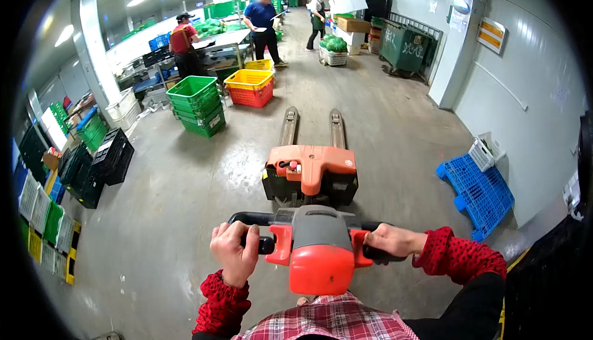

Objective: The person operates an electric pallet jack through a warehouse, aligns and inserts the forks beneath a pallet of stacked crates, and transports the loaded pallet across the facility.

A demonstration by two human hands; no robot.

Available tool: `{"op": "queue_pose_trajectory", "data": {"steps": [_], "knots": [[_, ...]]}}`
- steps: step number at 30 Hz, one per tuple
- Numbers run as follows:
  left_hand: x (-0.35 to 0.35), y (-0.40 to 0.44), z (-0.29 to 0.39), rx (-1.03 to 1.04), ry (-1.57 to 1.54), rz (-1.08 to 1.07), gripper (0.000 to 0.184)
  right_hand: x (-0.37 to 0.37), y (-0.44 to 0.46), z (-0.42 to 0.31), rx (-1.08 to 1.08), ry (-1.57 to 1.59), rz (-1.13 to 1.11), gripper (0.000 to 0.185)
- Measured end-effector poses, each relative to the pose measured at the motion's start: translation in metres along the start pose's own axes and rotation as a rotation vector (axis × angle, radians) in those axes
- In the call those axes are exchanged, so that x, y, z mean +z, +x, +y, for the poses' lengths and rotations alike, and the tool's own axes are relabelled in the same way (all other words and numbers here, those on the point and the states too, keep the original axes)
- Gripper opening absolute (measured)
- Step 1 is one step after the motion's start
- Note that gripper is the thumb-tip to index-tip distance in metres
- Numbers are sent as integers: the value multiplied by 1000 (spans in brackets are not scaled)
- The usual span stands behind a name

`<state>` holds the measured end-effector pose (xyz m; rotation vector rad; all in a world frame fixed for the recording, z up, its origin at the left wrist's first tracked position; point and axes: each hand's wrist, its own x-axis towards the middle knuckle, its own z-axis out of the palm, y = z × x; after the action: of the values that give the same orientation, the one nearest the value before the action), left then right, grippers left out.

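Observation:
In the head view a red and grey electric pallet jack point(314, 162) stands in front of me, its two forks point(336, 130) pointing away along the floor. Its control handle point(321, 235) is close to my body. My left hand point(236, 250) is wrapped round the black grip on the left side, its thumb up by the red lever. On the other side my right hand point(392, 241) closes round the right grip, partly hiding it. Nothing lies on the visible forks.
Stacked green crates point(196, 105) and a yellow and red crate stack point(249, 86) stand ahead on the left. Several people are further off, one in a blue top point(262, 21). A blue pallet point(479, 191) lies by the right wall. A green wheeled bin point(401, 46) stands beyond.

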<state>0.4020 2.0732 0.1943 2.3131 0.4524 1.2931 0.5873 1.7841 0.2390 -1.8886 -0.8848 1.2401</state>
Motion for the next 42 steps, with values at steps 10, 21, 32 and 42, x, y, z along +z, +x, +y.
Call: {"op": "queue_pose_trajectory", "data": {"steps": [10,21,32,42], "knots": [[109,95,-30,134,-41,-45,24,-135,69,8,-55,-111,54,68],[214,198,-63,124,-114,-161,17,-257,157,12,-148,-74,50,64],[262,316,-128,375,-347,-629,41,-338,199,-32,-173,-143,74,58],[305,364,-124,358,-255,-568,51,-398,231,-43,-239,-142,75,58]]}}
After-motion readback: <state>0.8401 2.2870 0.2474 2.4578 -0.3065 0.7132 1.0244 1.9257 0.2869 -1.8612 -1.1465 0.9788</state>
